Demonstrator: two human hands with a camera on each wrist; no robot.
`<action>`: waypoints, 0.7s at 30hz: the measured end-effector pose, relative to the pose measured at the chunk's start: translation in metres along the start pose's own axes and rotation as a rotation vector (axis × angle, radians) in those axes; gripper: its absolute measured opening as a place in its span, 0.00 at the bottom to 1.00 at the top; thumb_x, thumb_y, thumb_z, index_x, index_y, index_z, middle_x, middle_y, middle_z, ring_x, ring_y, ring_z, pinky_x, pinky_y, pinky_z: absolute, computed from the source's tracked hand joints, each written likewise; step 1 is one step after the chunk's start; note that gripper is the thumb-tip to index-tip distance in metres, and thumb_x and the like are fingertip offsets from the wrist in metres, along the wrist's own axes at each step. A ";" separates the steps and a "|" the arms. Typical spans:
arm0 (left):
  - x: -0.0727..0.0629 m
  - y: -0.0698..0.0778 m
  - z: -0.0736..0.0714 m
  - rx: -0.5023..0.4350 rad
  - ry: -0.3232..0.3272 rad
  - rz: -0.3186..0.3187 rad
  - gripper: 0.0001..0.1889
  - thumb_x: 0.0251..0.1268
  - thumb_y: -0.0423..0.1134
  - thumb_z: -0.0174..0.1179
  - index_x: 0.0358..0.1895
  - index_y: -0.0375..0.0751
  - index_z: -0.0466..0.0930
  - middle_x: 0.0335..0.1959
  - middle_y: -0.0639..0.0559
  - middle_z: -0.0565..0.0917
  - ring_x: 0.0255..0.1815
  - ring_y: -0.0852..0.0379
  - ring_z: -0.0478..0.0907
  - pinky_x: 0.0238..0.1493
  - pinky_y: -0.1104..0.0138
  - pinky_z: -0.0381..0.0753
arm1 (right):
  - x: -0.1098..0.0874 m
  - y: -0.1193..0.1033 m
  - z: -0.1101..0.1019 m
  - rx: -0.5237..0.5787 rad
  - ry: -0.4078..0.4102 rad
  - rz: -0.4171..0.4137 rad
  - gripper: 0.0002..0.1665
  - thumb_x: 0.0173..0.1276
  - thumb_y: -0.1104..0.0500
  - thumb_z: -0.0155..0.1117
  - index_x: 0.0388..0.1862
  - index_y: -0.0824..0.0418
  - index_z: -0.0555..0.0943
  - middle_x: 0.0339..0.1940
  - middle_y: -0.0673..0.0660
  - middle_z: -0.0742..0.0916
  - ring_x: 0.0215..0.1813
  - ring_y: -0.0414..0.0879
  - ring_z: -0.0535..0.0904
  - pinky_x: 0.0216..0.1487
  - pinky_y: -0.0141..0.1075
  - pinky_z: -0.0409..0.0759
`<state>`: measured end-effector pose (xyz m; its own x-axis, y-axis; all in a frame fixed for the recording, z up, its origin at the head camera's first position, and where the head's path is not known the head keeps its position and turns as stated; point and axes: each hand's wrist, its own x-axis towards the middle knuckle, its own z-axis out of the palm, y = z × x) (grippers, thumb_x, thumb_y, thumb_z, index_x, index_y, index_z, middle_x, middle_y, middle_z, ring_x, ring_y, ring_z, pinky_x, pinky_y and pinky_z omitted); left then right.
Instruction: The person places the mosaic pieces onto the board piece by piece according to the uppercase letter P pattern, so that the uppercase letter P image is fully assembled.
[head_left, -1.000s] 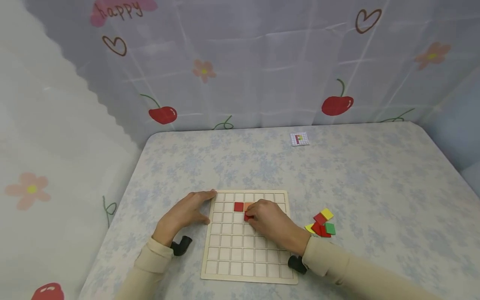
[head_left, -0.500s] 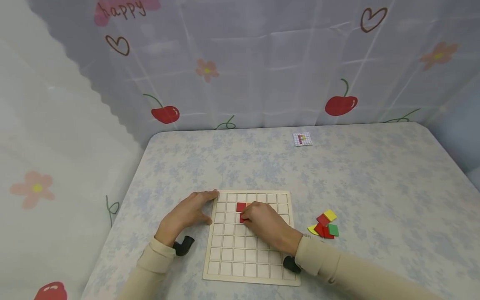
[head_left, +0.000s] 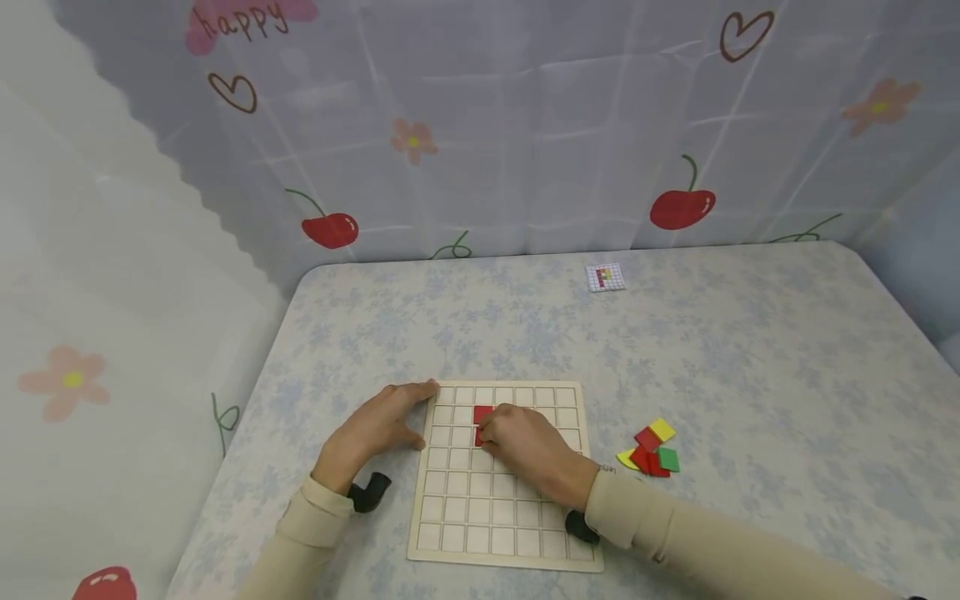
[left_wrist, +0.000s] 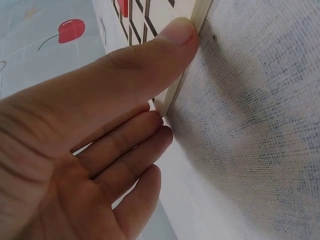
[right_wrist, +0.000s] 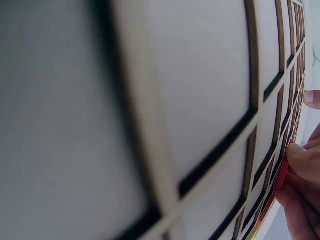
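A pale wooden grid board (head_left: 453, 508) lies on the table. My left hand (head_left: 371, 429) rests at its left side, with the thumb (left_wrist: 175, 37) on the edge and the fingertips by the far corner; the fingers are extended. My right hand (head_left: 531, 450) is over the board's upper middle, pinching a small red square tile (right_wrist: 282, 174) between thumb and fingers. That tile is low over a cell, just below another red tile (head_left: 483, 413) lying in the grid. The right hand hides the cells to the right of these tiles.
Right of the board lies a loose pile of tiles: a yellow square (head_left: 662, 430), a green square (head_left: 668, 459), several red ones (head_left: 647, 438) and a curved yellow piece (head_left: 627, 459). A small pattern card (head_left: 604, 277) lies at the table's back edge.
My right hand has moved slightly left with the red tile, from below the orange tile to below the red one. The orange tile is now covered by the hand. The left hand stays put.
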<state>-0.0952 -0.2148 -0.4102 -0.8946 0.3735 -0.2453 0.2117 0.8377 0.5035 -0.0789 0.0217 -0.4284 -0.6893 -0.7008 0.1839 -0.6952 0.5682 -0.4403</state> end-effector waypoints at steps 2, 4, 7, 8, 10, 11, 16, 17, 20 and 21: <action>0.000 0.000 0.000 -0.005 0.000 0.002 0.44 0.45 0.28 0.77 0.71 0.32 0.67 0.71 0.41 0.69 0.70 0.44 0.67 0.67 0.54 0.71 | 0.000 -0.001 -0.001 -0.016 -0.004 -0.005 0.04 0.63 0.64 0.71 0.34 0.58 0.91 0.40 0.52 0.89 0.47 0.45 0.83 0.43 0.32 0.85; -0.001 0.001 0.000 -0.011 0.000 0.004 0.44 0.45 0.27 0.77 0.71 0.32 0.67 0.71 0.41 0.69 0.70 0.44 0.67 0.67 0.54 0.72 | 0.000 -0.001 -0.001 -0.025 -0.010 -0.007 0.04 0.64 0.64 0.71 0.35 0.58 0.91 0.41 0.52 0.88 0.47 0.45 0.83 0.42 0.31 0.85; 0.000 0.002 -0.001 -0.014 0.000 0.013 0.44 0.45 0.27 0.77 0.70 0.31 0.67 0.70 0.40 0.69 0.70 0.44 0.67 0.67 0.54 0.71 | 0.000 -0.001 -0.001 -0.027 -0.018 -0.004 0.05 0.65 0.64 0.69 0.35 0.57 0.91 0.42 0.52 0.87 0.48 0.45 0.82 0.42 0.31 0.84; 0.000 0.002 -0.001 -0.014 0.001 0.018 0.44 0.44 0.27 0.77 0.70 0.31 0.67 0.70 0.40 0.69 0.70 0.44 0.67 0.68 0.54 0.71 | 0.000 -0.001 -0.001 -0.023 -0.018 -0.002 0.05 0.66 0.64 0.69 0.35 0.57 0.91 0.42 0.52 0.87 0.48 0.45 0.82 0.42 0.31 0.84; 0.000 0.002 -0.001 -0.008 0.004 0.022 0.44 0.44 0.27 0.77 0.70 0.30 0.68 0.70 0.40 0.69 0.70 0.44 0.67 0.68 0.54 0.71 | 0.000 0.000 -0.002 -0.012 -0.021 0.006 0.06 0.66 0.64 0.68 0.36 0.57 0.91 0.43 0.52 0.87 0.48 0.45 0.82 0.43 0.31 0.84; 0.000 0.002 -0.002 -0.006 0.004 0.024 0.44 0.44 0.27 0.77 0.70 0.30 0.68 0.70 0.40 0.69 0.70 0.44 0.67 0.68 0.54 0.71 | -0.001 0.000 -0.002 -0.006 -0.024 0.011 0.06 0.66 0.64 0.68 0.37 0.57 0.91 0.43 0.52 0.87 0.48 0.45 0.82 0.44 0.32 0.84; -0.001 0.000 -0.001 -0.007 -0.001 0.021 0.44 0.45 0.27 0.77 0.70 0.31 0.67 0.71 0.39 0.68 0.70 0.43 0.67 0.67 0.54 0.72 | -0.002 0.000 -0.002 0.026 -0.035 0.036 0.07 0.67 0.64 0.67 0.39 0.56 0.90 0.44 0.50 0.88 0.49 0.45 0.83 0.46 0.34 0.85; -0.001 0.000 -0.001 -0.009 -0.002 0.021 0.44 0.46 0.27 0.76 0.70 0.31 0.67 0.71 0.39 0.68 0.70 0.43 0.67 0.67 0.54 0.72 | -0.003 0.000 -0.002 0.027 -0.038 0.039 0.07 0.67 0.64 0.67 0.40 0.56 0.89 0.44 0.50 0.88 0.50 0.45 0.83 0.46 0.35 0.85; -0.001 -0.002 0.000 -0.018 -0.003 0.022 0.43 0.46 0.27 0.76 0.70 0.30 0.67 0.71 0.38 0.68 0.70 0.42 0.67 0.66 0.53 0.73 | -0.007 -0.001 -0.005 0.035 -0.044 0.049 0.09 0.67 0.64 0.67 0.44 0.57 0.89 0.47 0.51 0.88 0.52 0.46 0.83 0.48 0.37 0.85; -0.002 -0.002 0.000 -0.017 -0.003 0.019 0.43 0.46 0.27 0.76 0.70 0.31 0.67 0.71 0.39 0.68 0.70 0.42 0.67 0.66 0.53 0.73 | -0.009 -0.001 -0.006 0.040 -0.044 0.054 0.10 0.67 0.64 0.67 0.45 0.58 0.88 0.48 0.51 0.87 0.53 0.46 0.82 0.49 0.38 0.85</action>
<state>-0.0940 -0.2173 -0.4105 -0.8893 0.3908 -0.2376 0.2223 0.8234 0.5221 -0.0734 0.0299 -0.4241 -0.7150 -0.6886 0.1205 -0.6481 0.5883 -0.4837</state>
